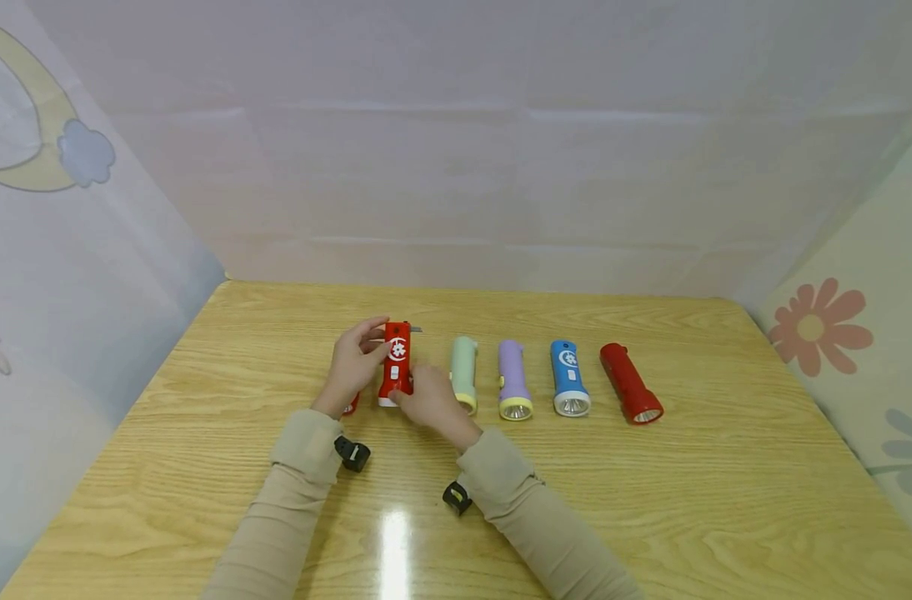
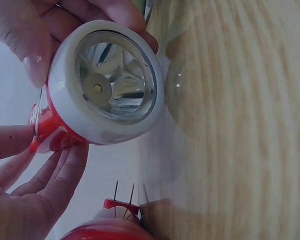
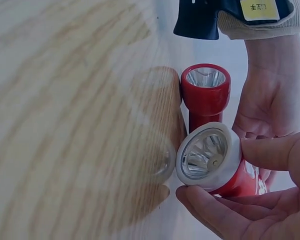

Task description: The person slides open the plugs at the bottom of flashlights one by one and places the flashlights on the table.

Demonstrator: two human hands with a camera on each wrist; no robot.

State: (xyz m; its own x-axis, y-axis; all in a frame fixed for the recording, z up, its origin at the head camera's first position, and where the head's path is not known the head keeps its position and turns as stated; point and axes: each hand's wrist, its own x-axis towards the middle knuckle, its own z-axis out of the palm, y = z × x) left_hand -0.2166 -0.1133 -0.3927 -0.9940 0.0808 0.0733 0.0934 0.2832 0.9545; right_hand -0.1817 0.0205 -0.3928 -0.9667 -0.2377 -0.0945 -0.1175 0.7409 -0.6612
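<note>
Both hands are at a red flashlight with a white head rim, a white emblem and a white switch. My left hand holds its body near the tail, thumb on the front. At the lens end, my right hand grips the head between thumb and fingers, as the right wrist view shows. Thin grey metal prongs stick out at the tail's right side. Mostly hidden under the left hand lies another red flashlight; close by it, the left wrist view shows a red piece with two metal pins.
To the right, in a row, lie a green flashlight, a purple flashlight, a blue flashlight and a plain red flashlight, lenses toward me. The wooden table meets a pale cloth backdrop.
</note>
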